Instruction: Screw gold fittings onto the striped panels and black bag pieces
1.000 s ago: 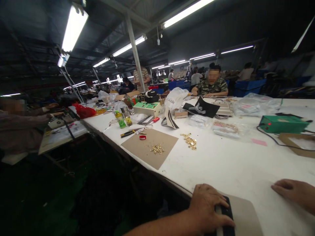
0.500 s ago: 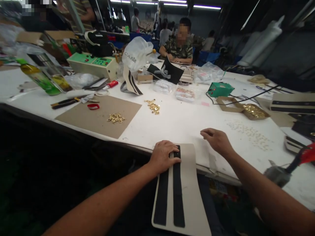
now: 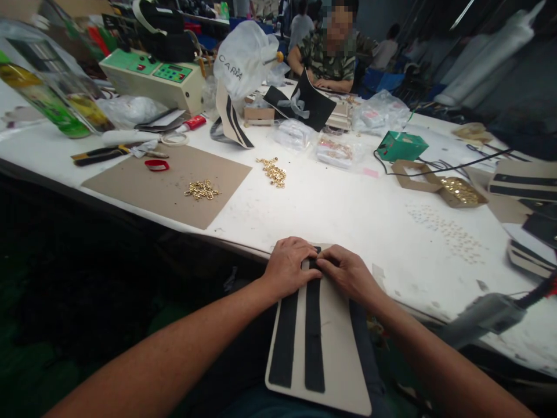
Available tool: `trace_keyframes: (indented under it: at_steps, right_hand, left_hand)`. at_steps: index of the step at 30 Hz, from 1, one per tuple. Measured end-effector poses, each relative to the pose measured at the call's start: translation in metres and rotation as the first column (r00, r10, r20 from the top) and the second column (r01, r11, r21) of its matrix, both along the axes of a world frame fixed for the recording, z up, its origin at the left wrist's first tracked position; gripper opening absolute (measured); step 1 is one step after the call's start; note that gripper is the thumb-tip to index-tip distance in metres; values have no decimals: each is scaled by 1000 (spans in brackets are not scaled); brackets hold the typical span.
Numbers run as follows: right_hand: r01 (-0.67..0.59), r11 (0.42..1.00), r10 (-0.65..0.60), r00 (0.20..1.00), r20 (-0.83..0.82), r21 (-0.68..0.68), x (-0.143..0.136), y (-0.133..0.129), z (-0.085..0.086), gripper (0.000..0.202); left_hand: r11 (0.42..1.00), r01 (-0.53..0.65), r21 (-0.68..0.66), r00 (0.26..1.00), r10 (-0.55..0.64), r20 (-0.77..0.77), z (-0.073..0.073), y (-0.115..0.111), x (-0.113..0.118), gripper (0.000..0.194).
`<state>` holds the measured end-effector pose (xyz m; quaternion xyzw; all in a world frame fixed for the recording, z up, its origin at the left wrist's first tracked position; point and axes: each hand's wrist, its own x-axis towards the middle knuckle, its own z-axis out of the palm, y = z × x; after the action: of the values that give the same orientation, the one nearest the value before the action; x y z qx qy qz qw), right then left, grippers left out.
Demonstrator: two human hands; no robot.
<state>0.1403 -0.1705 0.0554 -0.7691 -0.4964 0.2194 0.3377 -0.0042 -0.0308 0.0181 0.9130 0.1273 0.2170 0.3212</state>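
Observation:
A beige panel (image 3: 339,348) with two black strips runs from the table's front edge toward my lap. My left hand (image 3: 289,266) grips its far end, with the thumb and fingers around the top of a black strip (image 3: 314,337). At that same spot, the thumb and fingertips of my right hand (image 3: 348,273) are pinched together, touching the strip next to my left fingertips. Whatever is between the right fingertips is too small or hidden to make out.
Gold clasps (image 3: 201,190) lie on a brown board (image 3: 165,191), beside another gold pile (image 3: 273,172). Tiny pieces (image 3: 448,232) are scattered at right, near a carton of gold parts (image 3: 463,194). A grey tool (image 3: 487,316) juts in at lower right. A person (image 3: 326,58) sits opposite.
My right hand has moved left from above the table onto the panel's far end, beside my left hand. The left hand keeps its grip. The view has tilted down slightly.

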Motion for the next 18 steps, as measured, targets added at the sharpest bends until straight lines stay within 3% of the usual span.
trace_keyframes:
  at_steps: [10, 18]
  right_hand:
    - [108, 982, -117, 992, -55, -157, 4, 7, 1, 16]
    - [76, 984, -91, 992, -88, -160, 5, 10, 3, 19]
  left_hand:
    - [1000, 4, -1, 1000, -4, 19, -2, 0, 0, 43]
    - [1000, -7, 19, 1000, 7, 10, -1, 0, 0, 44]
